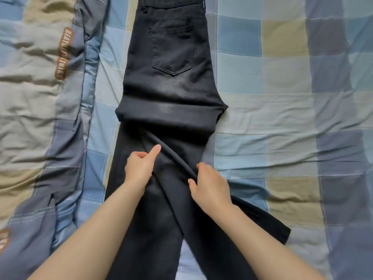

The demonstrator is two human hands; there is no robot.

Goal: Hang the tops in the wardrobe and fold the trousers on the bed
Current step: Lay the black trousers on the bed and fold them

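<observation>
- Black trousers (167,81) lie lengthwise along the middle of the bed (282,110), waistband at the far end and legs running toward the viewer.
- Upper part: lies back side up, one back pocket (172,50) visible; a paler, faded patch crosses the seat just above a rounded fold (169,116) that runs straight across the garment.
- Lower part: the two legs emerge from under that fold and cross one another; one leg passes diagonally to the right, its hem (283,234) resting on the bed cover, while the other runs straight down and leaves the picture at the bottom edge.
- Left hand (140,166): rests on the left side of the crossed legs, fingers curled, thumb extended along a raised ridge of fabric; the cloth appears pinched between thumb and curled fingers.
- Right hand (210,186): placed on the diagonal leg, fingers bent over the same fabric ridge and gripping it, thumb lying against the cloth on the near side.
- Both bare forearms enter from the bottom edge and converge on the trousers.
- Bed surface: a checked cover in blue, grey and beige squares, creased to the right of the trousers.
- Left of the trousers: a bunched quilt (40,110) in the same checks, bearing a brown lettered label (63,53); a second such label shows at the lower left edge.
</observation>
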